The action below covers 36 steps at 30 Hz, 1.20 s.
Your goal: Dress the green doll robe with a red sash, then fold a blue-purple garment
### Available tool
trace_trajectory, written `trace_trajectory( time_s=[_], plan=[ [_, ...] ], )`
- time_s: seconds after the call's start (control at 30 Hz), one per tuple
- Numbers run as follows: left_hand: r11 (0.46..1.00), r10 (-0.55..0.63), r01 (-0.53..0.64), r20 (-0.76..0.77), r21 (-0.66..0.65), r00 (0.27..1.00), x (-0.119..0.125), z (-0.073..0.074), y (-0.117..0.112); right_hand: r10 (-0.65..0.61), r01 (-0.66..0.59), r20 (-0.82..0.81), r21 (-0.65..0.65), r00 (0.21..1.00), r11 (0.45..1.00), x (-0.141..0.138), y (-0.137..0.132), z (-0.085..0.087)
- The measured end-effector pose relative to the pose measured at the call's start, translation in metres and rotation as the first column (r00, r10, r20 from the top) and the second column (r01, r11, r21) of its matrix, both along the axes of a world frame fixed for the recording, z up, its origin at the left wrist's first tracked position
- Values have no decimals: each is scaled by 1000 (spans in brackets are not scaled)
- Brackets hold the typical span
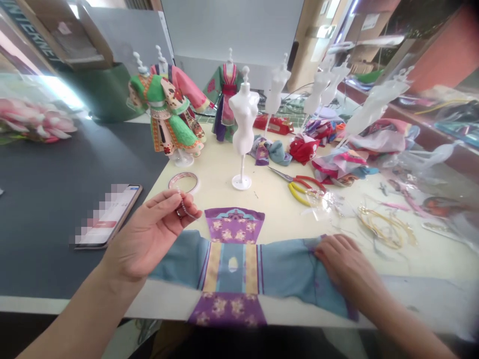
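Note:
Raised over the garment's left side, my left hand (159, 222) pinches a short string of tiny beads (184, 205) between thumb and fingers; one end dangles. A blue doll robe (288, 267) lies spread flat at the table's front edge, with a striped yellow and blue middle, a small neck hole and purple flowered panels (232, 232) above and below. On its right sleeve, my right hand (342, 259) is closed with fingertips gripping the cloth. Just behind the robe stands a bare white doll mannequin (245, 124).
Dressed doll mannequins (164, 109) stand at the back left. A tape roll (183, 183) and a phone (108, 217) lie left. Scissors (282, 174), yellow-and-red pliers (303, 192), folded fabrics (339, 164) and loose yellow cord (385, 227) lie right, below more white mannequins (279, 89).

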<state>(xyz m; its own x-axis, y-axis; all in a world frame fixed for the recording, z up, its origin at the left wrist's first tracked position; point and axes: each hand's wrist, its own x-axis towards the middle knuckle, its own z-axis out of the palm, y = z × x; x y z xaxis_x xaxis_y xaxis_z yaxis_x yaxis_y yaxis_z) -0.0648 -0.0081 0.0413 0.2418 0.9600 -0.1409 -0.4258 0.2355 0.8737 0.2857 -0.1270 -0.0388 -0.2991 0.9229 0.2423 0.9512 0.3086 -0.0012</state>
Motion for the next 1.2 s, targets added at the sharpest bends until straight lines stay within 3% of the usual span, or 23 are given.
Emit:
trace_trajectory(
  time_s=[0.17, 0.27, 0.37, 0.53, 0.67, 0.8, 0.9, 1.0, 1.1, 1.2],
  plan=[
    [996, -62, 51, -151, -73, 987, -9, -19, -5, -119, 118, 83, 18, 989, 993, 25, -1, 3],
    [989, -111, 88, -197, -119, 974, -7, -27, -10, -209, 204, 43, 109, 977, 973, 20, 1, 10],
    [980, -154, 125, -191, -157, 969, -1, -32, -7, -86, 91, -38, 154, 996, 984, -9, 12, 22],
    [948, -271, 234, -162, -214, 949, 18, -42, 16, 196, -198, -119, -10, 973, 980, -74, 52, 32],
    [924, -295, 236, -167, -302, 941, 22, -50, 33, 151, -181, -191, -147, 970, 973, -82, 82, 21],
    [931, -307, 245, -216, -272, 927, 19, -41, 33, 65, -95, -246, -112, 967, 989, -66, 90, 20],
    [932, -355, 311, -306, -184, 883, 25, -26, 27, -17, -63, -468, -154, 884, 986, -68, 87, 32],
    [928, -370, 356, -387, -112, 844, 41, -16, 25, -72, -141, -714, -234, 696, 962, -85, 88, 46],
    [921, -372, 384, -451, -69, 811, 56, -13, 25, -119, -172, -815, -259, 567, 950, -100, 94, 55],
    [906, -375, 423, -510, -25, 774, 65, -14, 27, -133, -175, -841, -259, 524, 950, -106, 99, 56]
  ],
)
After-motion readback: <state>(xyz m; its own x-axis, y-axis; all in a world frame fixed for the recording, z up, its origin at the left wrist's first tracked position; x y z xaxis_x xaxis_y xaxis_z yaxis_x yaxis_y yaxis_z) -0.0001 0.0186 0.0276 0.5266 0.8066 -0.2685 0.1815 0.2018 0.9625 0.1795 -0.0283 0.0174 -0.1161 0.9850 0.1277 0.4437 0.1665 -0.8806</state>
